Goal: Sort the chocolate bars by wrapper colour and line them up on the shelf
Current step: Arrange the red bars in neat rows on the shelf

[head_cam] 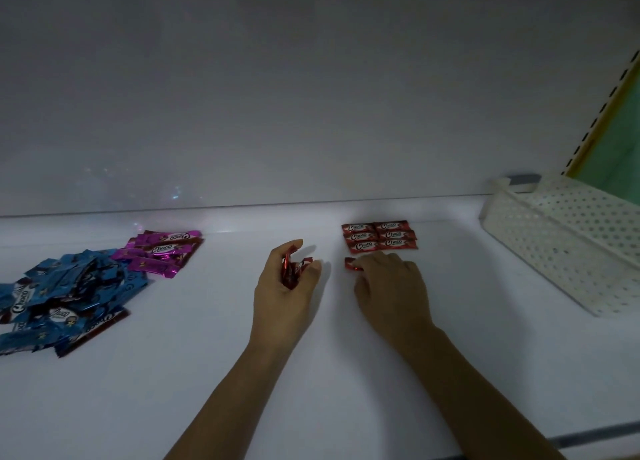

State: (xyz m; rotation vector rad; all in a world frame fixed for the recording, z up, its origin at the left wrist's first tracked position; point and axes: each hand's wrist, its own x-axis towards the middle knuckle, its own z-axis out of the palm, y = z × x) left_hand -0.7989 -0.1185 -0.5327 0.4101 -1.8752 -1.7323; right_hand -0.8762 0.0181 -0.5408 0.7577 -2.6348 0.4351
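We judged the colour sorting done and the lining-up of the reds to be the step in hand. On the white shelf (207, 373), six red foil-wrapped chocolate bars (379, 237) lay flat in a two-column block near the back wall. The right hand (391, 286), fingers curled down, pinched a further red bar (352, 264) against the shelf just in front of the block's left column. The left hand (284, 297) was closed round a bundle of red bars (291, 272), just left of the block. A loose heap of magenta foil bars (162, 251) and a larger heap of blue foil bars (62, 293) lay well apart to the left, not yet lined up. A white perforated plastic basket (568, 245) stood at the right. In our judgement, the next move calls for squaring the pinched bar under the row above, then drawing another from the bundle.
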